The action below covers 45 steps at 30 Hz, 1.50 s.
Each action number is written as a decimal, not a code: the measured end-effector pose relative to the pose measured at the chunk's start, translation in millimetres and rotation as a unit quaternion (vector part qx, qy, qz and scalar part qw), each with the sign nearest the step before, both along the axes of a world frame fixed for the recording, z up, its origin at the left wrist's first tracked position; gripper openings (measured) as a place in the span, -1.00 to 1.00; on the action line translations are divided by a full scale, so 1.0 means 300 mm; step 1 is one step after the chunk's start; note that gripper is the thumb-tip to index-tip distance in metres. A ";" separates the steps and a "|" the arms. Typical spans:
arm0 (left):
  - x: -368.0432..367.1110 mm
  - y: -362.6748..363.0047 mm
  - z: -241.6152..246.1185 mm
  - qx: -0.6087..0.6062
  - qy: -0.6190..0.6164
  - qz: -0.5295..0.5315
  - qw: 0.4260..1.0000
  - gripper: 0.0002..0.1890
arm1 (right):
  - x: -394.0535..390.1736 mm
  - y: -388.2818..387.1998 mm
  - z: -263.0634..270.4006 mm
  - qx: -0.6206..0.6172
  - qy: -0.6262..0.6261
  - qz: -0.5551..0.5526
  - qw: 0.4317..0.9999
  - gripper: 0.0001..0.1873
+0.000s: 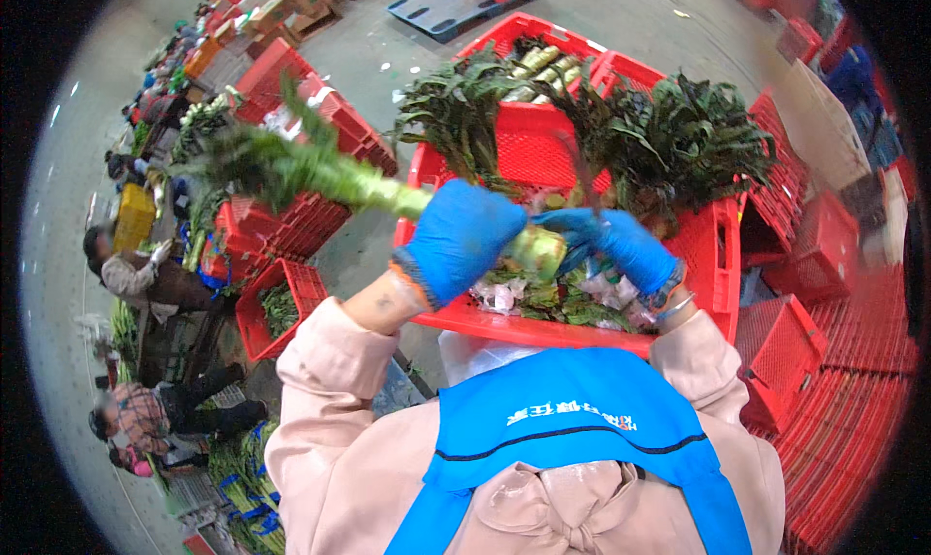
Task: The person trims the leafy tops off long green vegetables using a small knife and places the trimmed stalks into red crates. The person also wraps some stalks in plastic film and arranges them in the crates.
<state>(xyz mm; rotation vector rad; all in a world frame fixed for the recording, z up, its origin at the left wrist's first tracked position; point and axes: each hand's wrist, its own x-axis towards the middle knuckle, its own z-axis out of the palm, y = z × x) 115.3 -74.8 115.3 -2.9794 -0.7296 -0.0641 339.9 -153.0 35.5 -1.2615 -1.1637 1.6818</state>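
My left hand [465,235], in a blue glove, is closed around the stem of a celtuce [382,193]. Its leafy top points to the left and is blurred; the pale butt end sticks out past my thumb side. My right hand [618,246], gloved too, is beside that butt end with its fingers bent. A thin, dark, blurred strip rises by the right fingers; whether they hold it is unclear. Beneath both hands is a red plastic crate [709,264] with loose leaves [542,300] and crumpled whitish scraps [502,293] in it.
Beyond are dark leafy celtuce bunches [676,136] and a red crate of trimmed stems [542,67]. Red crates are stacked left [291,220] and right [785,366]. A blue pallet [436,9] lies at the back. Two people [138,271] work among vegetables at left.
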 end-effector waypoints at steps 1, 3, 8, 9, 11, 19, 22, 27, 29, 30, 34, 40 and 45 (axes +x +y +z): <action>0.017 0.006 -0.009 0.050 0.036 0.016 0.998 -0.86 | -0.063 0.011 0.018 0.011 0.018 0.026 0.999 -0.49; 0.030 0.014 -0.017 0.188 -0.058 -0.008 0.980 -0.77 | -0.141 0.015 0.043 -0.003 0.130 -0.038 0.991 -0.45; -0.079 -0.001 -0.006 0.100 -0.315 0.095 0.939 -0.50 | -0.166 -0.007 0.059 -0.009 0.214 -0.110 0.971 -0.42; -0.098 -0.003 -0.015 -0.072 -0.432 0.142 0.888 -0.53 | -0.168 -0.009 0.058 0.010 0.194 -0.117 0.974 -0.42; -0.127 0.010 -0.043 -0.414 -0.597 0.262 0.635 -0.61 | -0.178 -0.012 0.055 0.032 0.129 -0.155 0.979 -0.42; -0.130 0.174 -0.160 -0.559 -0.742 0.095 0.357 -0.66 | -0.249 -0.011 0.009 0.191 0.090 -0.068 0.975 -0.48; -0.149 0.160 -0.188 -0.623 -0.721 0.062 0.297 -0.60 | -0.233 0.010 -0.002 0.102 0.089 -0.034 0.990 -0.46; -0.096 0.129 -0.201 -0.619 -0.717 0.070 0.313 -0.51 | -0.268 0.042 0.006 0.109 0.084 0.019 0.990 -0.25; -0.077 0.137 -0.186 -0.607 -0.704 0.119 0.349 -0.48 | -0.271 0.039 0.020 0.121 0.073 0.054 0.989 -0.18; -0.074 0.141 -0.178 -0.613 -0.702 0.113 0.343 -0.48 | -0.273 0.037 0.025 0.145 0.051 0.045 0.987 -0.22; -0.107 0.187 -0.136 -0.617 -0.691 0.115 0.359 -0.40 | -0.256 0.020 0.024 0.020 0.167 0.045 0.985 -0.23; -0.080 0.283 -0.134 -0.560 -0.744 0.147 0.334 -0.60 | -0.264 0.004 -0.034 0.113 0.102 0.011 0.988 -0.25; -0.076 0.322 -0.159 -0.522 -0.796 0.167 0.257 -0.74 | -0.280 -0.016 -0.052 0.158 -0.005 -0.028 0.987 -0.22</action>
